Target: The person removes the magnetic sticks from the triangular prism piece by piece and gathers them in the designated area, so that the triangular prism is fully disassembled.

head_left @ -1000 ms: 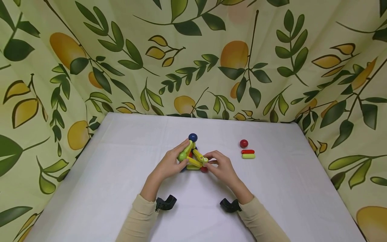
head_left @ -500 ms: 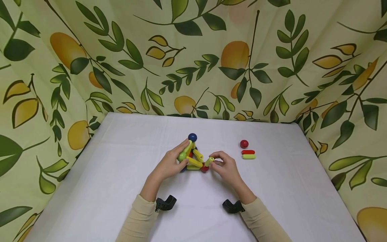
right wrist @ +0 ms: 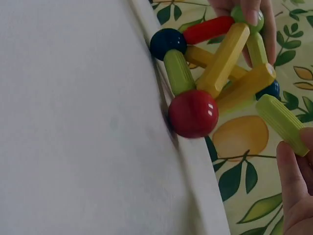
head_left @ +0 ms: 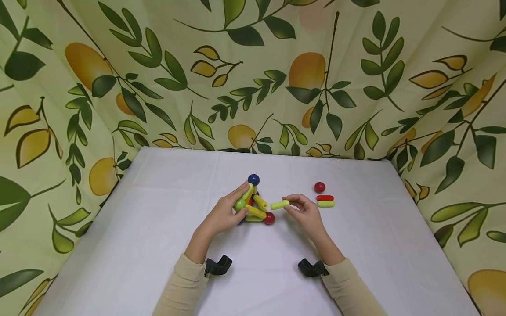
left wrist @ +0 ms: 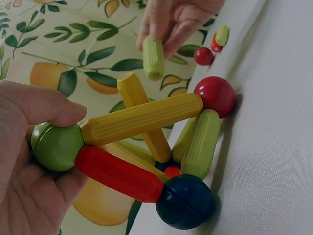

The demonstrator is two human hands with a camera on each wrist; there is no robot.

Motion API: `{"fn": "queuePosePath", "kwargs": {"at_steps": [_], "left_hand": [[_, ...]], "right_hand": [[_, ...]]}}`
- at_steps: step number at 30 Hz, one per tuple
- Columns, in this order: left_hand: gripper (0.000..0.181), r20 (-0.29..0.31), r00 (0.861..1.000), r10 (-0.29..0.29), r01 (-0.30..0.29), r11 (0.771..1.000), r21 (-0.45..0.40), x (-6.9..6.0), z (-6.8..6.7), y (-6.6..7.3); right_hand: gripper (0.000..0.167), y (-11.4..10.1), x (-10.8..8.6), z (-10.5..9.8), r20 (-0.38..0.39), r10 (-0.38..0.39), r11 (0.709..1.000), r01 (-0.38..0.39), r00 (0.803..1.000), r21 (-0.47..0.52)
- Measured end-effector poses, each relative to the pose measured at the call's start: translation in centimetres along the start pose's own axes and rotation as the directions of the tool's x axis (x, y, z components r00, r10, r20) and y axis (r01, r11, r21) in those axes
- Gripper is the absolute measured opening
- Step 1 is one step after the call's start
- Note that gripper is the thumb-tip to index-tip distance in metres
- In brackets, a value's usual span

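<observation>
My left hand [head_left: 222,215] holds a frame of rods and balls on the table by its green ball [left wrist: 57,147], thumb on top and fingers beneath. From that ball a yellow rod [left wrist: 144,120] runs to a red ball [head_left: 269,218], and a red rod [left wrist: 120,174] to a dark blue ball [left wrist: 185,201]. Another yellow rod [head_left: 260,202] slants up with one end free. Another blue ball [head_left: 254,179] sits at the frame's far end. My right hand [head_left: 308,215] pinches a light green rod [head_left: 280,204] by one end, apart from the frame.
Right of the frame, a loose red ball [head_left: 319,187] lies on the white-covered table [head_left: 158,245], with a short red rod [head_left: 325,198] and a light green rod [head_left: 326,204] side by side below it. A leaf-patterned curtain [head_left: 261,105] stands along the table's back and sides.
My right hand has moved right, drawing the light green rod away from the red ball and tipping it from near upright to nearly level. The left hand keeps its hold, almost still.
</observation>
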State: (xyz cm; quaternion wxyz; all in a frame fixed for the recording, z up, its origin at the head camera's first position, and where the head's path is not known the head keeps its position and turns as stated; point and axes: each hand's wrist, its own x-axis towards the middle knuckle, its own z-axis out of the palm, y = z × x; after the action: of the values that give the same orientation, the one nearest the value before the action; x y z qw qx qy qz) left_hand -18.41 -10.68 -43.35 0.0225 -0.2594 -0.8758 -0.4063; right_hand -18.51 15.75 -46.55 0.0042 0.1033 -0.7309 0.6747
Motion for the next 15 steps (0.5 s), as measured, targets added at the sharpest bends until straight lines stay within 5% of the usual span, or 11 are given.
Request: {"fn": "queuePosePath", "kwargs": {"at_steps": [10, 15], "left_hand": [[0.063, 0.011, 1.0, -0.021, 0.021, 1.0, 0.005, 0.1, 0.0, 0.1], [0.063, 0.012, 1.0, -0.029, 0.028, 1.0, 0.008, 0.1, 0.0, 0.0]], "right_hand": [[0.031, 1.0, -1.5, -5.8, -0.12, -0.016, 0.996, 0.005, 0.993, -0.09], [0.036, 1.7, -2.4, -8.3, -0.205, 0.061, 0.983, -0.095, 0.977, -0.16]]}}
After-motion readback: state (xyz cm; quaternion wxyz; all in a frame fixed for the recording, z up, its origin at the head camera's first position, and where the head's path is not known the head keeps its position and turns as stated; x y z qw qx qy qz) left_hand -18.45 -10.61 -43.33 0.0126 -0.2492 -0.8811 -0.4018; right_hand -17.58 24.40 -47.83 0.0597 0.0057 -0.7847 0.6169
